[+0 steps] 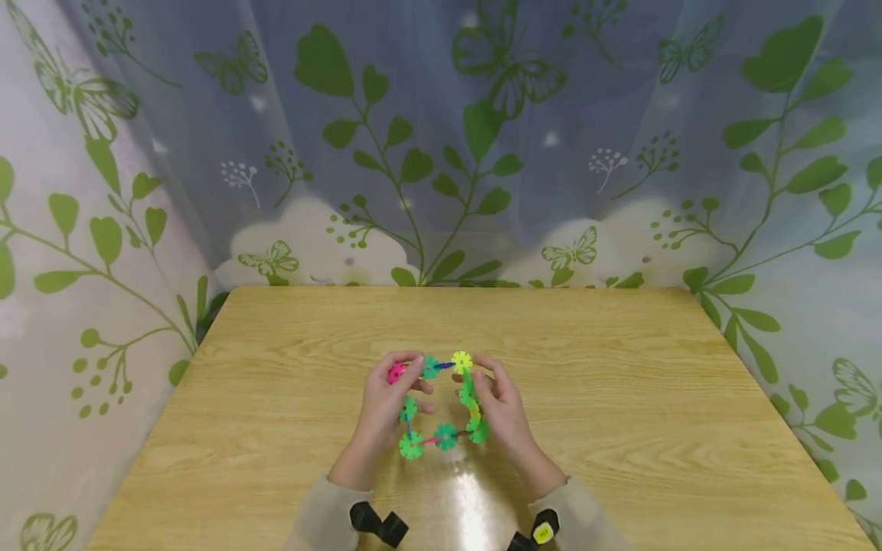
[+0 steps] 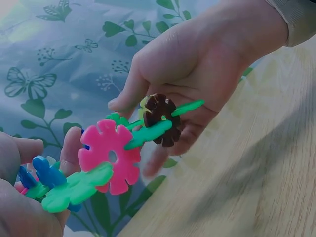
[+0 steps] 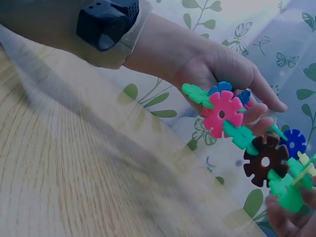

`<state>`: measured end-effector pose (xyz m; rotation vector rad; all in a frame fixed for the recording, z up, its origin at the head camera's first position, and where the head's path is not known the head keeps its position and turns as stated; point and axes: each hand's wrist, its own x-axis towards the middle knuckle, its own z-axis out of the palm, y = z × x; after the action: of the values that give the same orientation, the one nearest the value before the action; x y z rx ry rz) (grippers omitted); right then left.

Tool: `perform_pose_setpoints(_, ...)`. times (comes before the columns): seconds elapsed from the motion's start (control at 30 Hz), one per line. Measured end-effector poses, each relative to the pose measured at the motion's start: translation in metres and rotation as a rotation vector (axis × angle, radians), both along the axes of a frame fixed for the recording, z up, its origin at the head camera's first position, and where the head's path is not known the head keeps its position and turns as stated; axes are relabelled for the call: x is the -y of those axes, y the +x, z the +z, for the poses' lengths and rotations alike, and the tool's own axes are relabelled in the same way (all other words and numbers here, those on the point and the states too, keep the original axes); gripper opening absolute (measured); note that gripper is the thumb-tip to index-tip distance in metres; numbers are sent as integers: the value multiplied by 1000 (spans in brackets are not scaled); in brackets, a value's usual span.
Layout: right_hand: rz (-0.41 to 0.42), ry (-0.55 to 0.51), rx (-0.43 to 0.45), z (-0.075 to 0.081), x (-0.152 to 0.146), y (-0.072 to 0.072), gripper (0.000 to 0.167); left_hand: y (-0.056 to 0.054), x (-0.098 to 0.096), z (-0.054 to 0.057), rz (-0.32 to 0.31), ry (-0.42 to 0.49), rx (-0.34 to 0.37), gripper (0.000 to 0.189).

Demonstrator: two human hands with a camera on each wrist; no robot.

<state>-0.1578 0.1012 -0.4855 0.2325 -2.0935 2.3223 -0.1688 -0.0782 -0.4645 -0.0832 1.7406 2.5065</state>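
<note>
A closed loop of notched, flower-shaped plastic linking discs [image 1: 445, 437] is held up above the table by both hands. My left hand [image 1: 382, 404] grips its left side, thumb near a pink disc [image 1: 396, 373]. On the right side, my right hand [image 1: 508, 412] holds the string of green and yellow discs, thumb and fingers on either side. A yellow disc [image 1: 461, 361] forms the far right corner, a green disc [image 1: 411, 445] the near left one. The left wrist view shows the near side closely, with a large pink disc [image 2: 111, 155] and a brown disc [image 2: 161, 118].
The wood-grain table [image 1: 276, 337] reaches to a curtain [image 1: 427, 153] printed with leaves and butterflies, which hangs behind and at both sides. Black wrist cameras [image 1: 379, 524] are strapped over the light sleeves.
</note>
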Motion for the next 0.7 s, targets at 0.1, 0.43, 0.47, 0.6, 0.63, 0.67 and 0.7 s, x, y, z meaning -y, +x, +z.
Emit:
perform_pose_setpoints(0.1,-70,-27,-7,-2,1,-1,27,3,0,-1,-9,7,15,39)
perform_pose_setpoints(0.43,-225,-131,11,0,5,-3,25,2,-6,-4,-37,-7,-45,30)
perform_pose_setpoints(0.47,-230,-115,9,1,5,-4,28,2,-7,-4,-39,-13,-52,29)
perform_pose_setpoints(0.6,-222,-65,-12,2,4,-4,34,2,-9,-4,-49,-32,-70,29)
perform_pose_setpoints(0.63,-217,-61,-21,1,3,-4,33,3,-9,-4,-51,-39,-71,29)
perform_pose_setpoints(0.67,-215,-55,-35,-1,3,-4,33,3,-9,-4,-54,-44,-71,30)
perform_pose_setpoints(0.7,-204,-62,-61,-3,2,-4,32,3,-9,-4,-56,-49,-73,30)
